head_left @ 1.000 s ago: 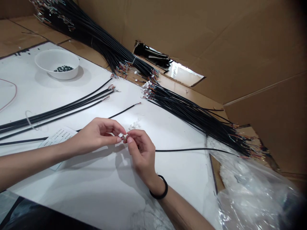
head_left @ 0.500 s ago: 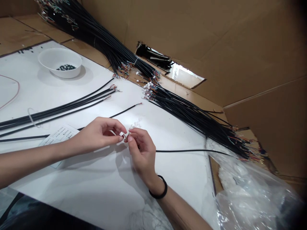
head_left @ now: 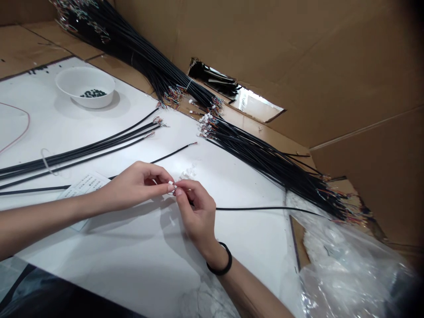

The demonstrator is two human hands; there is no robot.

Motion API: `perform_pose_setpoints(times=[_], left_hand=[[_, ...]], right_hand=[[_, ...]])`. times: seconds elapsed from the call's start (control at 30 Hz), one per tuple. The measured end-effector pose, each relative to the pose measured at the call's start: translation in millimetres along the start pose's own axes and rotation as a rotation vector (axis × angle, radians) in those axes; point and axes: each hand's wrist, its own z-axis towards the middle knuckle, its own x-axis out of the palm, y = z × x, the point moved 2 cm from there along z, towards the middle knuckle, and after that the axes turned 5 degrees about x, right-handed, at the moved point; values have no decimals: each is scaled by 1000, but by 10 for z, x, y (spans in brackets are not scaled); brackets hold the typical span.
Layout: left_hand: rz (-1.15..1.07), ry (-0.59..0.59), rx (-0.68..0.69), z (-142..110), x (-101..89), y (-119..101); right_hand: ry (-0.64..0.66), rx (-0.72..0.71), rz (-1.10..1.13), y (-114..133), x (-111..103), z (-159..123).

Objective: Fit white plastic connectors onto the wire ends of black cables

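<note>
Between thumb and fingers, my left hand pinches a small white connector housing. My right hand meets it fingertip to fingertip, closed on the thin wires at the end of a black cable. That cable runs out to the right from behind the right hand. How far the wires sit in the housing is hidden by my fingers. Just beyond my hands lies a small heap of white connectors. A printed label sheet is partly under my left forearm.
Several stripped black cables lie at the left. A white bowl holds small dark pieces. Bundles of cables with white connectors stretch along the back right. A clear plastic bag sits at the right edge, below a cardboard wall.
My hands have come closer together, and the right fingertips now reach the white connector. The wires between them show less than before. The view has shifted slightly.
</note>
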Motion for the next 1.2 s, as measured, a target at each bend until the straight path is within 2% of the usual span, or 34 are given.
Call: perform_pose_setpoints(times=[0.23, 0.53, 0.7, 1.2], left_hand=[[-67, 1, -58, 19, -28, 29], [-76, 146, -47, 47, -50, 95], [-33, 161, -44, 59, -62, 102], [-330, 171, -202, 35, -45, 100]], right_hand=[[6, 5, -45, 2, 6, 0], [-61, 35, -18, -19, -8, 2], [-74, -54, -45, -3, -28, 27], [43, -118, -35, -18, -64, 47]])
